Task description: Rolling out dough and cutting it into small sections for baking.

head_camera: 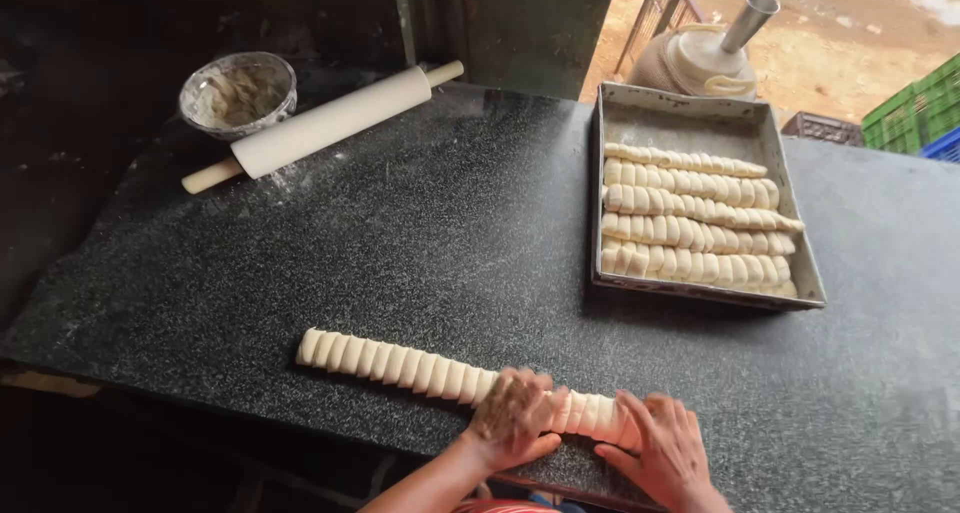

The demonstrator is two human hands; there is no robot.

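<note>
A long row of sliced pale dough pieces [400,365] lies along the near part of the dark stone counter [440,223]. My left hand [512,416] rests palm down on the row's right part, fingers spread over the slices. My right hand [664,451] presses against the row's right end, fingers curled around the last pieces. A metal tray [700,123] at the right holds several similar rows of sliced dough [692,235], filling its near half.
A white rolling pin [325,125] lies at the back left beside a metal bowl of flour [238,93]. A pale vessel with a metal funnel [700,53] stands behind the tray. Green crates [915,108] sit outside at the far right.
</note>
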